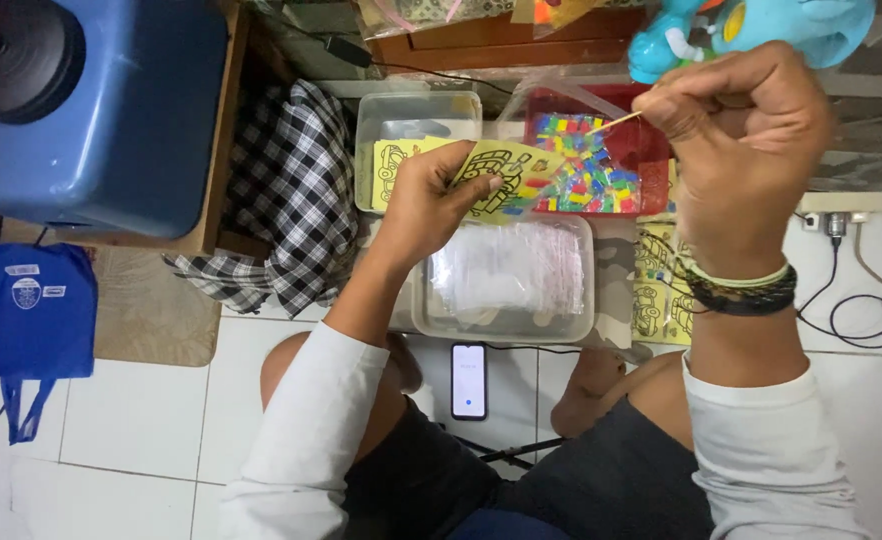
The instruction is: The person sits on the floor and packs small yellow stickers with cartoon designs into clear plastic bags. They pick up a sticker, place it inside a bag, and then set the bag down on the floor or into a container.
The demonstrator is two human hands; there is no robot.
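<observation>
Our left hand [431,195] pinched a yellow card [506,175] over the clear tub [506,325]; our right hand [746,140], closed, gripped a thin stick [616,122] above the red tray [651,150]. We judged the card might slip, held only by its edge.

A single head-worn camera looks steeply down from close above the seated person's lap and white tiled floor [141,420]. Both raised hands fill the upper middle near the lens, with clear plastic tubs [506,280] lying just beyond the knees.
</observation>
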